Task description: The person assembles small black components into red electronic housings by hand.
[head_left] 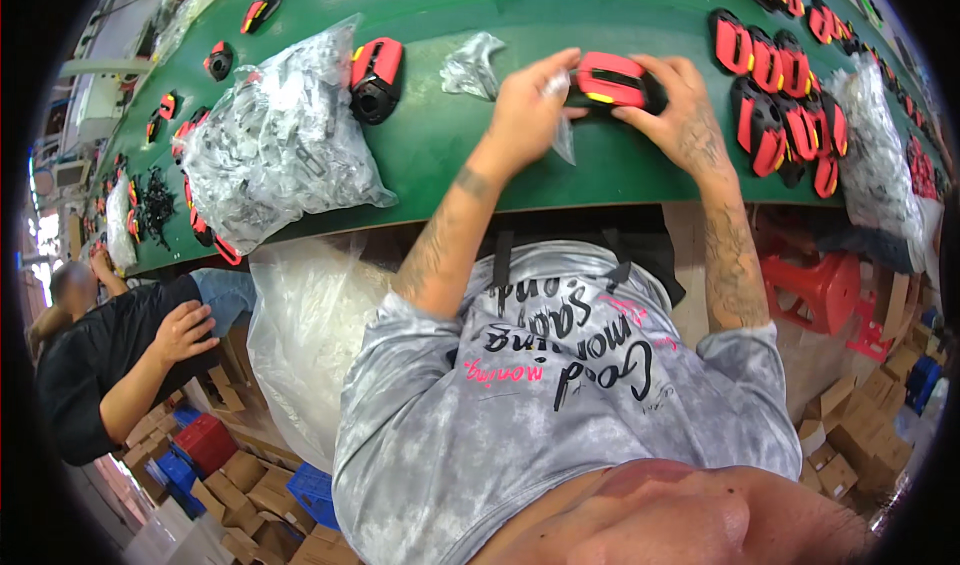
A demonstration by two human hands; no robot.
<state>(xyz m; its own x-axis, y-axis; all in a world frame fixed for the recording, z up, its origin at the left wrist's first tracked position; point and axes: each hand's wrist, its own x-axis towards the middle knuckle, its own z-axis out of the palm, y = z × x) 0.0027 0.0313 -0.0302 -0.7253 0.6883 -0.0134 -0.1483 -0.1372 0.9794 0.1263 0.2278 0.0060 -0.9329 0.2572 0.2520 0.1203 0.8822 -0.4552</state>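
Two hands meet over one red and black plastic part [612,82] on the green belt [440,145]. The right hand [690,115] grasps the part's right end with curled fingers; the left hand [525,110] pinches its left end and also has a small clear bag [563,130] caught between its fingers, hanging down. The part sits near the middle of the belt, just above its near edge.

Judging from this, the loose bag is the weak spot: held together with the part in one pinch, it could slip free and drop off the near edge toward the boxes [250,485] below. The part itself looks smooth and might twist out if either hand eases off.

Close by on the right lies a crowded cluster of similar red pieces [785,85]; a wide sweep of the right wrist could knock them out of order. On the left, a large bag of small parts [275,135] slumps over the belt's near edge, and a nudge from the left elbow might tip it off. A second person [120,365] sits well apart on the left.
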